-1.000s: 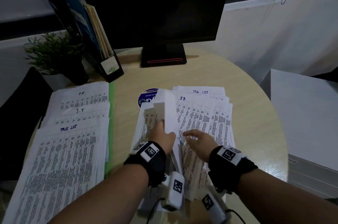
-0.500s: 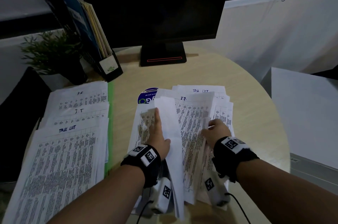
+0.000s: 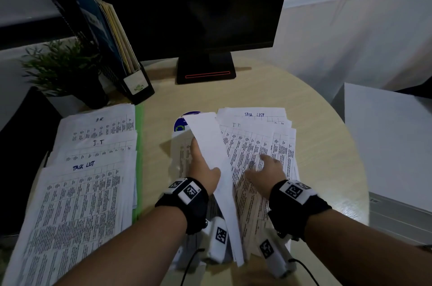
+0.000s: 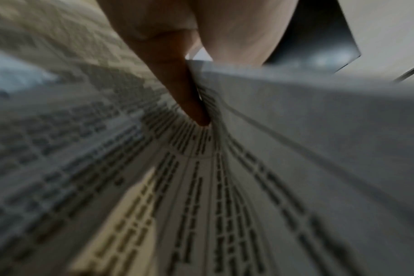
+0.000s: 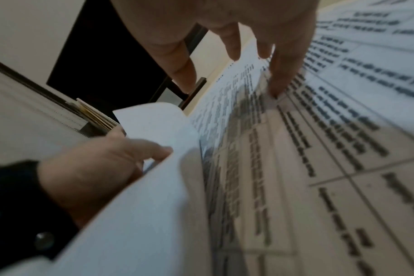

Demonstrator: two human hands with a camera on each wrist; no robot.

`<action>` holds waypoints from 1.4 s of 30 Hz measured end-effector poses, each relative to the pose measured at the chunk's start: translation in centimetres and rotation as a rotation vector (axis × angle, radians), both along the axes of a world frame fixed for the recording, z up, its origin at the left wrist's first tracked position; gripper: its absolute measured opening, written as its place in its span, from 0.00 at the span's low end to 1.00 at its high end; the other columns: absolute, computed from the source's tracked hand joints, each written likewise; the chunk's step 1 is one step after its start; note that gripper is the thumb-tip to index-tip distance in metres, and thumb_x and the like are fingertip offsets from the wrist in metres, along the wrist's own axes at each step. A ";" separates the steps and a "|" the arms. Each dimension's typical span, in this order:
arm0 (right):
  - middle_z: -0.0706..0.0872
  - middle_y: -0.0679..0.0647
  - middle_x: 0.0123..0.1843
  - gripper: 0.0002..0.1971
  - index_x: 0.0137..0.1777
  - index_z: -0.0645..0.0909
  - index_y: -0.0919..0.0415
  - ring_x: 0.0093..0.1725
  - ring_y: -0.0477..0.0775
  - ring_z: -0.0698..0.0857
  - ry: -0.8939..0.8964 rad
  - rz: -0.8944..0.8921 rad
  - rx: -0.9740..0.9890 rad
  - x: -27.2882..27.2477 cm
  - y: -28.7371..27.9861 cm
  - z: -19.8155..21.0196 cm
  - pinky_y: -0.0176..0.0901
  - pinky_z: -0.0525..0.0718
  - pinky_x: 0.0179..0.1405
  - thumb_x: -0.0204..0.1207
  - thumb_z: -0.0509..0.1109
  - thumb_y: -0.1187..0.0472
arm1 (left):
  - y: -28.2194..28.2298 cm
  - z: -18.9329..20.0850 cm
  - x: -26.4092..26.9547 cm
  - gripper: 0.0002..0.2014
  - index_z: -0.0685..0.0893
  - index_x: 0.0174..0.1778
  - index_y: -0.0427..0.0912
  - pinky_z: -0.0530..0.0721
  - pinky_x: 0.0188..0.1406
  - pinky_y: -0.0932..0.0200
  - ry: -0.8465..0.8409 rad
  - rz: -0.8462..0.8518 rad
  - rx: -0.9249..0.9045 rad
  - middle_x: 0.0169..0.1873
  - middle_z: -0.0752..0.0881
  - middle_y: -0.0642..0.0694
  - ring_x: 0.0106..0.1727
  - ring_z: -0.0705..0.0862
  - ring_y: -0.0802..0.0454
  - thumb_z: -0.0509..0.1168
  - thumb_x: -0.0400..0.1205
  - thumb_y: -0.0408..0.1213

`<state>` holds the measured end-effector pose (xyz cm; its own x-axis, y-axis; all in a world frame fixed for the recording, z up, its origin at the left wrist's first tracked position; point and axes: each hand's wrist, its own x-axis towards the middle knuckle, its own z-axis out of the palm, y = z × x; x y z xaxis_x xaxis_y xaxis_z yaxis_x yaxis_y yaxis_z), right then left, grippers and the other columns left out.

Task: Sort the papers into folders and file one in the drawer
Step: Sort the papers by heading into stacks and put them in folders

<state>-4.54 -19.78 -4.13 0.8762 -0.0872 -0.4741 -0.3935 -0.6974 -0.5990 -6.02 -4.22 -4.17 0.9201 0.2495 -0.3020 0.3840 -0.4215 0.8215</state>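
A loose pile of printed task-list papers [image 3: 254,143] [image 5: 342,149] lies mid-table. My left hand [image 3: 201,164] [image 5: 94,164] holds several sheets [image 3: 210,145] [image 4: 319,112] [image 5: 154,186] turned up off the pile's left side, blank backs showing. They sit between its straight fingers [image 4: 191,97] and the thumb. My right hand [image 3: 266,168] is spread flat over the pile, one fingertip [image 5: 276,87] pressing the print. A sorted stack headed TASK LIST, I.T and HR [image 3: 81,180] rests on a green folder [image 3: 139,136] at the left.
A dark monitor [image 3: 198,5] on its stand [image 3: 205,70] fills the back. A file holder with folders [image 3: 131,70] and a potted plant [image 3: 63,63] stand back left. A blue round sticker [image 3: 181,124] peeks from under the pile. A white cabinet [image 3: 385,145] sits beyond the round table's [image 3: 322,145] right edge.
My right hand has let go of the pile's right edge and come back left, spread flat on the top sheet. My left hand still holds the turned-up sheets, now straighter.
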 end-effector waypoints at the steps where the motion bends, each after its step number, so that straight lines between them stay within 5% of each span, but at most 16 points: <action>1: 0.62 0.60 0.79 0.38 0.80 0.61 0.57 0.68 0.64 0.77 0.018 -0.075 0.057 0.1 0.0 -0.2 0.57 0.82 0.61 0.73 0.72 0.53 | 0.1 -0.3 -0.2 0.47 0.36 0.82 0.53 0.71 0.55 0.61 -0.008 -0.017 -0.008 0.77 0.66 0.45 0.63 0.73 0.50 0.61 0.79 0.23; 5: 0.67 0.62 0.75 0.47 0.82 0.53 0.58 0.60 0.66 0.82 0.056 -0.235 0.252 0.5 0.0 -1.3 0.58 0.86 0.53 0.69 0.78 0.59 | 1.2 -1.5 -0.7 0.52 0.30 0.80 0.53 0.62 0.69 0.62 -0.063 0.007 0.031 0.81 0.56 0.46 0.79 0.63 0.49 0.62 0.77 0.18; 8: 0.80 0.56 0.56 0.33 0.74 0.67 0.59 0.52 0.62 0.85 0.076 -0.260 0.377 0.1 0.0 -2.1 0.62 0.86 0.53 0.70 0.77 0.62 | 1.8 -1.3 -0.8 0.52 0.31 0.78 0.62 0.62 0.72 0.62 -0.053 -0.041 0.047 0.80 0.54 0.53 0.78 0.60 0.56 0.62 0.78 0.19; 11: 0.87 0.54 0.45 0.09 0.51 0.82 0.54 0.40 0.56 0.85 -0.052 -0.107 0.407 -0.6 0.8 -1.9 0.60 0.87 0.49 0.72 0.75 0.60 | 1.9 -1.0 -0.6 0.30 0.68 0.78 0.54 0.70 0.60 0.69 0.015 -0.147 0.046 0.69 0.73 0.55 0.67 0.73 0.59 0.62 0.81 0.26; 14: 0.82 0.44 0.58 0.17 0.63 0.82 0.48 0.57 0.48 0.81 -0.107 0.262 0.315 -1.4 1.9 -1.1 0.38 0.77 0.60 0.75 0.71 0.48 | 0.9 0.0 -0.8 0.08 0.88 0.49 0.46 0.81 0.46 0.63 0.012 -0.035 -0.060 0.45 0.89 0.50 0.48 0.87 0.52 0.67 0.81 0.44; 16: 0.72 0.34 0.70 0.28 0.70 0.77 0.39 0.76 0.52 0.65 -0.088 0.398 0.156 -1.6 2.3 -1.2 0.35 0.63 0.70 0.70 0.65 0.33 | 0.3 0.5 -0.9 0.07 0.86 0.43 0.44 0.82 0.28 0.63 -0.013 0.046 -0.167 0.34 0.87 0.49 0.32 0.85 0.54 0.70 0.79 0.44; 17: 0.65 0.33 0.75 0.29 0.68 0.76 0.33 0.80 0.54 0.57 -0.089 0.396 0.062 -1.6 2.2 -1.0 0.43 0.59 0.75 0.67 0.62 0.28 | 0.1 0.8 -0.9 0.05 0.84 0.46 0.43 0.81 0.26 0.64 -0.028 0.056 -0.157 0.36 0.87 0.48 0.31 0.84 0.55 0.70 0.79 0.39; 20: 0.52 0.39 0.83 0.23 0.68 0.73 0.29 0.81 0.58 0.52 -0.086 0.287 -0.122 -1.4 1.3 0.0 0.63 0.57 0.77 0.73 0.62 0.32 | 0.4 0.5 -0.6 0.25 0.70 0.72 0.45 0.77 0.45 0.63 -0.049 0.051 -0.028 0.56 0.83 0.47 0.49 0.80 0.51 0.62 0.79 0.25; 24: 0.58 0.59 0.81 0.42 0.82 0.56 0.57 0.76 0.64 0.67 0.025 -0.011 0.137 -0.5 0.7 0.2 0.54 0.71 0.72 0.73 0.73 0.48 | 0.9 -0.6 -0.8 0.43 0.42 0.82 0.54 0.72 0.54 0.59 0.029 0.062 -0.038 0.73 0.71 0.44 0.63 0.76 0.46 0.57 0.80 0.21; 27: 0.67 0.63 0.75 0.50 0.81 0.53 0.58 0.65 0.68 0.78 0.047 -0.192 0.289 -0.3 1.6 -0.6 0.64 0.83 0.60 0.65 0.80 0.54 | 1.1 -1.3 -1.2 0.44 0.37 0.82 0.54 0.72 0.62 0.56 0.062 0.098 -0.048 0.78 0.66 0.44 0.72 0.72 0.41 0.56 0.80 0.21; 29: 0.74 0.63 0.70 0.44 0.77 0.58 0.61 0.60 0.64 0.81 0.064 -0.236 0.349 -0.4 2.1 -1.0 0.58 0.85 0.55 0.66 0.80 0.57 | 1.2 -1.5 -1.2 0.45 0.36 0.82 0.55 0.71 0.64 0.54 0.050 0.099 -0.049 0.79 0.65 0.44 0.74 0.71 0.42 0.57 0.80 0.20; 32: 0.84 0.51 0.47 0.26 0.70 0.71 0.60 0.41 0.53 0.84 0.020 -0.185 0.398 -0.8 2.4 -1.0 0.43 0.85 0.41 0.73 0.74 0.62 | 1.7 -1.5 -1.2 0.50 0.33 0.80 0.59 0.73 0.60 0.58 0.003 0.053 -0.061 0.76 0.67 0.48 0.70 0.74 0.44 0.60 0.78 0.20; 34: 0.83 0.48 0.41 0.15 0.62 0.78 0.57 0.39 0.52 0.84 -0.063 -0.056 0.290 -1.0 2.8 -0.3 0.44 0.86 0.40 0.76 0.69 0.60 | 2.5 -2.0 -1.1 0.50 0.38 0.80 0.64 0.77 0.59 0.59 -0.028 0.039 -0.129 0.74 0.71 0.50 0.66 0.77 0.48 0.61 0.78 0.19; 38: 0.78 0.49 0.61 0.20 0.68 0.78 0.50 0.60 0.52 0.81 -0.145 0.282 0.113 -2.0 3.1 0.8 0.44 0.80 0.61 0.76 0.68 0.53 | 3.1 -2.5 -0.7 0.27 0.73 0.71 0.63 0.85 0.55 0.55 -0.046 0.096 -0.237 0.66 0.82 0.47 0.57 0.85 0.50 0.65 0.80 0.31; 40: 0.71 0.47 0.74 0.27 0.76 0.70 0.47 0.69 0.50 0.75 -0.139 0.451 0.114 -2.6 3.2 1.3 0.40 0.72 0.67 0.77 0.69 0.51 | 2.5 -1.9 -0.5 0.24 0.78 0.69 0.56 0.83 0.61 0.50 -0.068 0.092 -0.242 0.63 0.84 0.48 0.60 0.84 0.50 0.70 0.75 0.46; 42: 0.64 0.44 0.80 0.30 0.79 0.65 0.48 0.75 0.47 0.69 -0.094 0.582 0.138 -3.1 3.2 1.9 0.37 0.66 0.70 0.77 0.68 0.50 | 1.8 -1.3 -0.4 0.31 0.71 0.75 0.53 0.83 0.57 0.53 -0.092 0.062 -0.217 0.62 0.84 0.52 0.60 0.83 0.52 0.71 0.75 0.41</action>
<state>-7.61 -16.60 -2.26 0.8000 0.4763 -0.3649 0.0887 -0.6953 -0.7132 -6.43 -2.44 -5.43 0.9310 0.2448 -0.2708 0.3234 -0.2093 0.9228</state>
